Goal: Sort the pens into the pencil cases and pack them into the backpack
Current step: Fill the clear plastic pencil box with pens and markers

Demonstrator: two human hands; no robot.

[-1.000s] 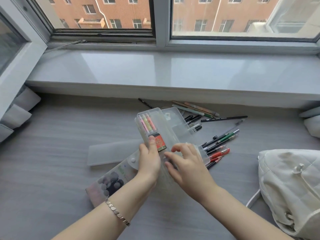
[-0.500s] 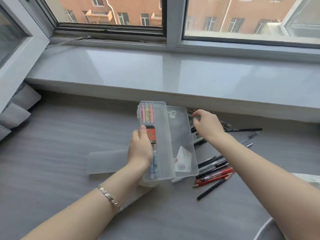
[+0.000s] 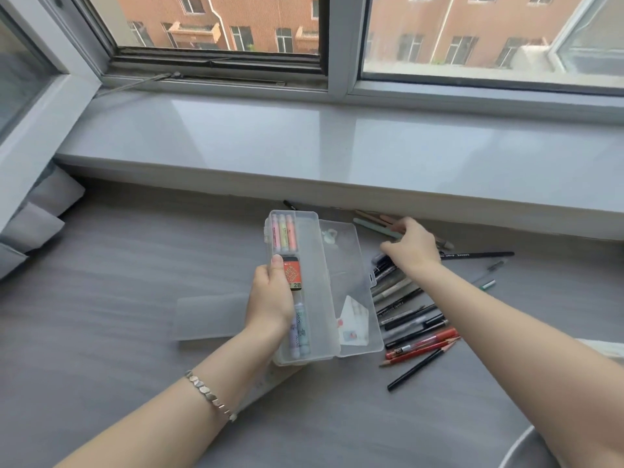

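My left hand [image 3: 271, 295] holds a clear plastic pencil case [image 3: 317, 292] by its left edge, lid swung open to the right. Inside lie three pastel highlighters [image 3: 284, 231], an orange eraser box [image 3: 293, 275] and two pale markers [image 3: 300, 329]. My right hand [image 3: 413, 246] reaches over the loose pens and pencils [image 3: 415, 319] spread on the grey surface to the right of the case, fingers curled on a pale green pen [image 3: 373, 228] near the sill. A second frosted pencil case [image 3: 211, 315] lies flat to the left, partly behind my left hand.
A wide grey window sill [image 3: 337, 146] runs across just behind the pens. A patterned pouch [image 3: 270, 383] pokes out under the clear case. A white strap of the backpack [image 3: 516, 444] shows at the bottom right. Folded grey cloth [image 3: 37, 217] sits at the far left.
My right hand left the case's lid and reached right and away to the pens by the sill. The lid now lies fully open. The view shifted, and the backpack slid mostly out of frame.
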